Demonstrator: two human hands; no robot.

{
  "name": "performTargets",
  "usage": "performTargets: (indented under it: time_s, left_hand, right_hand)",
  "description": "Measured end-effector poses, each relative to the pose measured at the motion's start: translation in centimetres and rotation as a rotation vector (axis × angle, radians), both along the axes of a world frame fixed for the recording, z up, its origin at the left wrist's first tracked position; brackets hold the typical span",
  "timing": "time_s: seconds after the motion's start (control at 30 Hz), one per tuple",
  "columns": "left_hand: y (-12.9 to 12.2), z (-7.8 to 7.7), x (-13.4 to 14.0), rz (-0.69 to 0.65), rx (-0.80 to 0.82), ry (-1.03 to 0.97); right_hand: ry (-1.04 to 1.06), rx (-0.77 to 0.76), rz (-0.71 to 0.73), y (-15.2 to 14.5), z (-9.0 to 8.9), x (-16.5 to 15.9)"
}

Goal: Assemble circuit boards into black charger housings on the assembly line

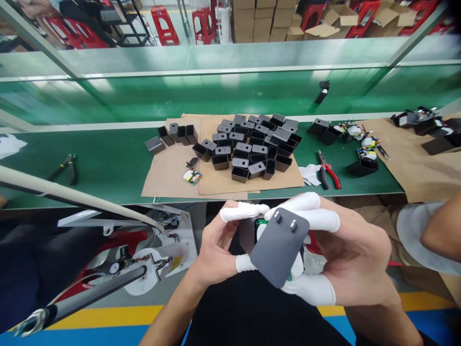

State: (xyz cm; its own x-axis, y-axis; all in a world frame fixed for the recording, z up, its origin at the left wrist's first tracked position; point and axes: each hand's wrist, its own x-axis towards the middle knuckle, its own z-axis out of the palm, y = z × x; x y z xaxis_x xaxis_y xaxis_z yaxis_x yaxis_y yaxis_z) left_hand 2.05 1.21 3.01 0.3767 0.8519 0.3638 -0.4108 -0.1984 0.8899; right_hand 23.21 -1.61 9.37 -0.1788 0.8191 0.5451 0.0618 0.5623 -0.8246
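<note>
My left hand [216, 247], with white finger cots on its tips, grips a black charger housing [246, 235] in front of my body. My right hand [349, 257], also in white finger cots, holds a dark grey plug cover [279, 250] with two metal prongs. Behind the cover, a bit of green circuit board [260, 223] shows at the housing's mouth. How far the board sits inside is hidden by the cover and fingers. Beyond my hands, several black housings [248, 149] stand grouped on brown cardboard [219, 185].
A loose circuit board [192, 176] lies left of the housings. Red-handled pliers [328, 170] rest at the right, dark pliers [66, 168] at the far left. A metal arm [97, 293] juts in at lower left. A co-worker's arm [442, 235] is at the right.
</note>
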Motion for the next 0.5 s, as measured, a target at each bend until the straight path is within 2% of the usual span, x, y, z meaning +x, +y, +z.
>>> performTargets:
  time_s: [0.5]
  left_hand:
    - [-0.3, 0.2, -1.1, 0.067, -0.017, 0.025]
  right_hand:
    - [-0.043, 0.014, 0.031, 0.5, 0.2, -1.7]
